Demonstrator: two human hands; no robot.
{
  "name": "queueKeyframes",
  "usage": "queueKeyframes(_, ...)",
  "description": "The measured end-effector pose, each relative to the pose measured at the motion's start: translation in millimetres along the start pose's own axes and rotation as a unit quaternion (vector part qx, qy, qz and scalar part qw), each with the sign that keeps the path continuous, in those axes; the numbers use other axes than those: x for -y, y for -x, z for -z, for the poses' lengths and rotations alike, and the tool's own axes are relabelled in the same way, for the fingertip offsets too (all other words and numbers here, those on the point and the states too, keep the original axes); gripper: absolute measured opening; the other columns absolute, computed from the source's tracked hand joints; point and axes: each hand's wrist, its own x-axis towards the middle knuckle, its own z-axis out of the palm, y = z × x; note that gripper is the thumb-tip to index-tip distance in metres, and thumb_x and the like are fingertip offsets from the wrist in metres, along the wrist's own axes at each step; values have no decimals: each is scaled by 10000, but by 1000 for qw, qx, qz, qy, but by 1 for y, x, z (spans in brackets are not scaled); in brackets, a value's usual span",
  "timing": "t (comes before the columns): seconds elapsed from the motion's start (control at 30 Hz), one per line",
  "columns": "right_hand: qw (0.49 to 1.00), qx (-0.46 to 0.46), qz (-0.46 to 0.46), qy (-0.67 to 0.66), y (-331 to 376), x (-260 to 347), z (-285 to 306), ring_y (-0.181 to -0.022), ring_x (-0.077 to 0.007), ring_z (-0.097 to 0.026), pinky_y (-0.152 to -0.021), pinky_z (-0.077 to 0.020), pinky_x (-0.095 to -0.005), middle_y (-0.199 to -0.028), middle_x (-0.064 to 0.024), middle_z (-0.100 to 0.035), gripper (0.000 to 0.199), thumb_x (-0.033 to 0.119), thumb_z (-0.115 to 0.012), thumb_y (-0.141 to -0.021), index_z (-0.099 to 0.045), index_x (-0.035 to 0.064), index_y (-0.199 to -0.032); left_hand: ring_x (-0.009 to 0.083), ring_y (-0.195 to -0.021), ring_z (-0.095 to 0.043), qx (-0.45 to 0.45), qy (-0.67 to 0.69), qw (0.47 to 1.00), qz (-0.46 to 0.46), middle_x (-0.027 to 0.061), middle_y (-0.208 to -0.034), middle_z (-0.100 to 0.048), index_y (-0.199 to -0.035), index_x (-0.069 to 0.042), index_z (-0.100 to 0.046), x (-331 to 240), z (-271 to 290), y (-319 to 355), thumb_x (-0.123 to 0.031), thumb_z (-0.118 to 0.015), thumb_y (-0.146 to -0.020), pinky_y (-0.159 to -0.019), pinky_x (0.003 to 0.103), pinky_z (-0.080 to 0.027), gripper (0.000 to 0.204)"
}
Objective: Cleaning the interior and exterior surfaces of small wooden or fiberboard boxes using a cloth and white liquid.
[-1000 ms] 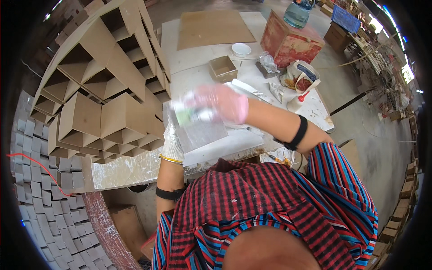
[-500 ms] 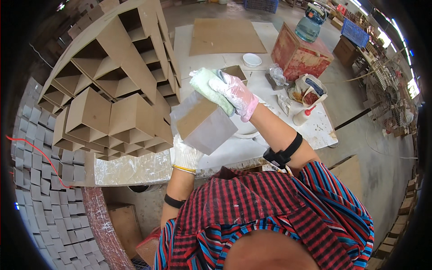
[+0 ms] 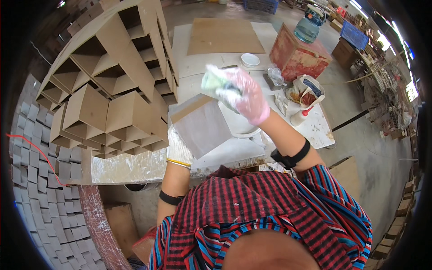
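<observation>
My left hand [image 3: 179, 150], in a white knitted glove, holds a square cardboard box [image 3: 202, 130] by its lower left side; its fingers are largely hidden by the box. A greyish film covers the box's facing side, and a bare brown strip [image 3: 194, 109] shows along the upper edge. My right hand [image 3: 247, 96], in a pink glove smeared white, is closed around a folded pale green cloth [image 3: 212, 85]. Cloth and hand hover above the box, apart from it. Beneath the right hand, a round white basin [image 3: 245, 128] shows in part.
Stacked brown open boxes [image 3: 130, 114] rise at the left. On the white-stained table [image 3: 130, 164] are a small white bowl [image 3: 250, 60], a flat cardboard sheet [image 3: 225, 38], a red-capped bottle [image 3: 300, 117], a bag [image 3: 308, 90] and a red wooden crate [image 3: 297, 56] bearing a water jug [image 3: 308, 28].
My right hand with the cloth has come off the box and moved right. The box has turned in my left hand, so its grey side faces up more fully.
</observation>
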Motion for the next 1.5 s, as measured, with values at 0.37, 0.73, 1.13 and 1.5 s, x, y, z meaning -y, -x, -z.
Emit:
queueKeyframes(0.37, 947, 104, 123, 277, -6, 13, -3, -823, -238, -587, -651, -470, -381, -965, -55, -570, 535, 130, -637, -693, -528, 218, -1209, 297, -1101, -506, -157, 63, 983, 69, 139, -1227, -515, -1250, -33, -447, -16, -51, 6, -278, -294, -952, -951, 396, -409, 415)
queueKeyframes(0.73, 987, 106, 120, 8, -11, 12, -2, -855, -259, -581, -759, -491, -336, -987, -82, -610, 555, 118, -695, -715, -542, 220, -1239, 291, -1071, -535, -32, 135, 984, 111, 144, -1179, -545, -1231, -34, -469, -14, -14, 7, -290, -325, -957, -916, 395, -447, 402)
queueKeyframes(1.13, 977, 153, 122, 89, -8, 29, -18, -1006, -237, -575, -819, -482, -377, -1117, -53, -589, 520, 241, -642, -778, -485, 257, -1274, 251, -1039, -555, 89, 51, 990, 98, 120, -1158, -554, -1211, -45, -481, 10, 14, 6, -242, -354, -957, -876, 381, -475, 346)
queueKeyframes(1.5, 914, 85, -344, -200, 4, -30, -18, -738, -175, -616, -655, -479, -286, -899, -128, -658, 445, 347, -643, -781, -606, 31, -1092, 259, -1097, -509, -88, 28, 990, 111, 136, -1234, -498, -1270, -30, -408, 2, -11, 6, -215, -302, -961, -922, 395, -436, 374)
